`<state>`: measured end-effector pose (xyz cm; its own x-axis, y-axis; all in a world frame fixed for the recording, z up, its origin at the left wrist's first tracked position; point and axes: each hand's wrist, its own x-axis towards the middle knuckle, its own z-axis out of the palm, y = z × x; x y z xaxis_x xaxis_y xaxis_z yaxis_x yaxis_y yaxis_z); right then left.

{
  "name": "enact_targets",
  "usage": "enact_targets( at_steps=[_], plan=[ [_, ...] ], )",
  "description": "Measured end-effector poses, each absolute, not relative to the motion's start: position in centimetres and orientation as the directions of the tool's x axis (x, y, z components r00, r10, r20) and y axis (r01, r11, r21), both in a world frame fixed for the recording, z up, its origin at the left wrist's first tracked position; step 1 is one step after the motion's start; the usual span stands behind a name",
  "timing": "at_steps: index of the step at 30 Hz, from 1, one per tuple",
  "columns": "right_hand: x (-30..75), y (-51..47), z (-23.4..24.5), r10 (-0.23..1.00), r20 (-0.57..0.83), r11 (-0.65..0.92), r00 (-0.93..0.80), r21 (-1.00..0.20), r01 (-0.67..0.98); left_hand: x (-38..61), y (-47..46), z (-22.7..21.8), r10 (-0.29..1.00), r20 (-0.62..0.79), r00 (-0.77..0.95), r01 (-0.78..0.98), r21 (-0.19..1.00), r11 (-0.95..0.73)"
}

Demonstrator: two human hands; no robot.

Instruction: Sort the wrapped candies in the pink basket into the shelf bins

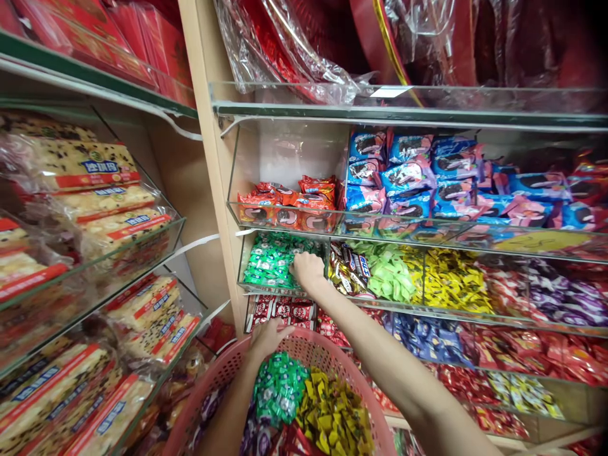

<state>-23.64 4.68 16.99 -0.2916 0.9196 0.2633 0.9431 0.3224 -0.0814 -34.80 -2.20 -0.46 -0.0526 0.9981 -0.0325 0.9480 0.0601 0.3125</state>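
My right hand (308, 272) reaches into a clear shelf bin of green-wrapped candies (266, 259). Its fingers are curled, with the fingertips down at the candies; whatever is inside them is hidden. At the far rim of a pink plastic basket (351, 361), my left hand (266, 339) grips the edge. Inside the basket lie green-wrapped candies (280, 389), yellow-wrapped candies (332, 411), and some purple and red ones, partly covered by my left forearm.
Chocolate bars (349, 266) and light green packets (392, 269) fill the bins to the right. Above are blue cookie packs (408, 174) and red packs (287, 202). A wooden upright (209, 158) separates these from shelves of packaged pastries (95, 164) at left. Glass shelf edges project forward.
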Motion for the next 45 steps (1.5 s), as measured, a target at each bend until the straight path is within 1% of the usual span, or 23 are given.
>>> enact_targets(
  at_steps=[5,9,13,15,17,19,20,22,24,26,27,28,30,34,41,43,45],
  plan=[
    [-23.4,4.6,16.9,0.93,0.244,0.308,-0.275,-0.109,0.945,-34.6,-2.4,-0.1,0.996,-0.051,-0.071,0.942,0.325,0.084],
    [-23.0,3.9,17.0,0.923,0.269,0.312,-0.275,-0.106,0.944,-34.7,-2.4,-0.2,0.997,-0.045,-0.069,0.942,0.327,0.08],
    [-22.3,3.2,16.6,0.888,0.325,0.368,-0.325,-0.081,0.926,-34.8,-2.3,-0.6,0.999,-0.024,-0.046,0.946,0.321,0.051],
    [-21.9,3.3,16.3,0.878,0.312,0.409,-0.364,-0.088,0.908,-34.9,-2.2,-0.7,0.999,-0.025,-0.041,0.948,0.316,0.047],
    [-21.5,3.5,15.9,0.878,0.285,0.434,-0.386,-0.128,0.892,-34.8,-2.2,-0.7,0.998,-0.031,-0.049,0.948,0.314,0.056],
    [-21.2,3.9,15.8,0.88,0.281,0.446,-0.382,-0.214,0.869,-34.8,-2.3,-0.6,0.998,-0.034,-0.054,0.946,0.319,0.062],
    [-21.2,4.0,15.7,0.878,0.294,0.457,-0.378,-0.277,0.845,-34.8,-2.3,-0.6,0.998,-0.035,-0.054,0.945,0.322,0.063],
    [-21.2,4.1,15.8,0.863,0.334,0.5,-0.38,-0.447,0.742,-34.8,-2.3,-0.6,0.998,-0.036,-0.049,0.944,0.326,0.058],
    [-21.4,3.9,15.9,0.858,0.348,0.51,-0.378,-0.666,0.544,-34.9,-2.2,-0.6,0.998,-0.036,-0.049,0.945,0.322,0.058],
    [-21.6,3.3,16.0,0.875,0.295,0.416,-0.383,-0.863,0.286,-34.9,-2.2,-0.6,0.998,-0.034,-0.052,0.946,0.319,0.06],
    [-21.6,2.9,16.1,0.882,0.253,0.341,-0.398,-0.925,0.168,-34.9,-2.2,-0.6,0.998,-0.033,-0.053,0.946,0.319,0.06],
    [-21.6,2.5,16.2,0.882,0.212,0.266,-0.421,-0.961,0.074,-34.9,-2.2,-0.6,0.998,-0.03,-0.053,0.946,0.319,0.06],
    [-21.5,1.8,16.4,0.867,0.166,0.168,-0.471,-0.985,-0.038,-34.9,-2.1,-0.7,0.998,-0.023,-0.051,0.946,0.321,0.055],
    [-20.9,0.6,16.7,0.841,0.148,0.114,-0.521,-0.989,-0.096,-34.9,-2.1,-0.9,0.998,-0.025,-0.056,0.944,0.323,0.061],
    [-19.1,-0.9,16.0,0.811,0.113,0.097,-0.574,-0.994,-0.059,-34.8,-2.0,-0.6,0.997,-0.051,-0.054,0.936,0.344,0.069],
    [-18.1,-1.3,14.7,0.772,0.09,0.09,-0.63,-0.995,-0.031,-34.8,-2.0,-0.4,0.996,-0.07,-0.063,0.934,0.348,0.083],
    [-17.0,-1.7,12.6,0.707,0.013,0.058,-0.707,-0.998,0.04,-34.9,-2.0,-0.3,0.992,-0.106,-0.068,0.929,0.357,0.101]
  ],
)
